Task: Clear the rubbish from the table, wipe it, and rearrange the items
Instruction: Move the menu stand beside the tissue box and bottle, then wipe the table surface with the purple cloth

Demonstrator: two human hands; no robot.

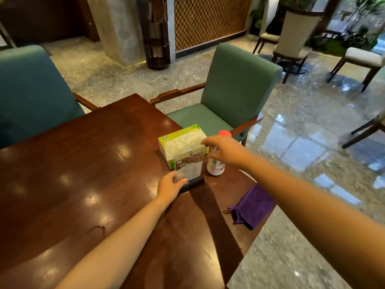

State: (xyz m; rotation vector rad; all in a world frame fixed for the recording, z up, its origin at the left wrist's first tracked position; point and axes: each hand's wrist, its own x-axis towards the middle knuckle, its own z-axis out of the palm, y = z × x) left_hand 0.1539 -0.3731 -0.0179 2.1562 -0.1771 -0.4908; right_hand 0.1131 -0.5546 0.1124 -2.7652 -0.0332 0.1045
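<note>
Bench (pixel 83 163): dark wood, glossy, no rubbish I can see; wiping looks done, rearranging under way; acrylic sign holder (pixel 189 165): upright near the far right corner, my left hand (pixel 169 187) pinching its lower edge, my right hand (pixel 224 151) gripping its top corner; tissue box (pixel 180 142): just behind it; red-capped bottle (pixel 216 163): beside it, right; purple cloth (pixel 253 206): lying at the bench edge, still to tidy
</note>
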